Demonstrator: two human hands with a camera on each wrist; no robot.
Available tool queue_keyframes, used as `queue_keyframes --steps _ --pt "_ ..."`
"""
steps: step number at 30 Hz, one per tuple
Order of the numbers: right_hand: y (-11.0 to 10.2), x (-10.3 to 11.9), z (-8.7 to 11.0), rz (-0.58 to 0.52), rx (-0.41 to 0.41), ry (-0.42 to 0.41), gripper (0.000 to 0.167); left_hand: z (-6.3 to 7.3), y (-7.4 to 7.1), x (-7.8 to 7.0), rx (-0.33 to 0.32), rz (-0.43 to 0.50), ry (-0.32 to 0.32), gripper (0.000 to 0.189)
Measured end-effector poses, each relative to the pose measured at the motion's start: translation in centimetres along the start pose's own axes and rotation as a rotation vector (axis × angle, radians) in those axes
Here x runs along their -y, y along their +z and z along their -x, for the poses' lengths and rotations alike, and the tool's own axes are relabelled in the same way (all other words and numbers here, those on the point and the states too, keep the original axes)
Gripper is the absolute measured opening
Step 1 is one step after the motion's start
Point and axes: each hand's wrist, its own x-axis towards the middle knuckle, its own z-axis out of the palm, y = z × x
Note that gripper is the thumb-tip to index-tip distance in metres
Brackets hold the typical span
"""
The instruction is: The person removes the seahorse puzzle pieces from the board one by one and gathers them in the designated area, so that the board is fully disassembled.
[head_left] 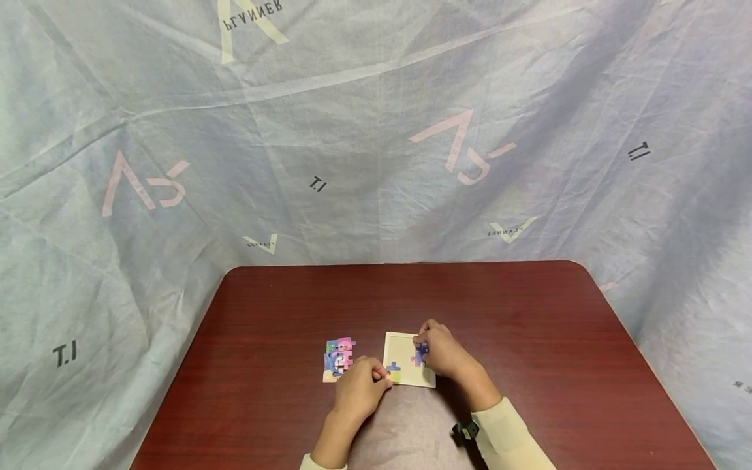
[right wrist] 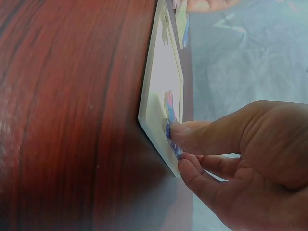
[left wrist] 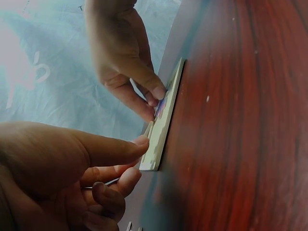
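A shallow, cream-coloured square puzzle tray [head_left: 401, 344] lies on the table in front of me. My right hand [head_left: 445, 352] is over its far right corner, thumb and fingers pinching a purple and pink jigsaw piece [head_left: 419, 358] low over the tray floor. At the near left corner, my left hand [head_left: 360, 389] pinches a yellow-green and blue jigsaw piece [head_left: 395, 375] between thumb and forefinger. In the right wrist view this yellow-green piece [right wrist: 182, 24] stands tilted above the tray's edge. My fingertips cover part of each piece.
Left of the tray, several joined jigsaw pieces [head_left: 337, 358] in blue and pink lie on the table, partly behind my left hand. The dark red wooden table [head_left: 282, 307] has rounded far corners. A printed grey cloth [head_left: 352, 143] hangs behind and around it.
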Motion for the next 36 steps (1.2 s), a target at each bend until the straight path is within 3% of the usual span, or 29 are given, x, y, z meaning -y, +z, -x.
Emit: queue_keyframes --steps 24,36 --pt "0.1 -0.1 0.2 0.016 -0.007 -0.046 0.030 0.6 -1.6 2.1 -0.046 -0.045 -0.060 0.019" --pt "0.2 0.0 0.3 0.013 -0.007 -0.017 0.029 0.9 -2.6 3.0 -0.041 -0.036 -0.112 0.016"
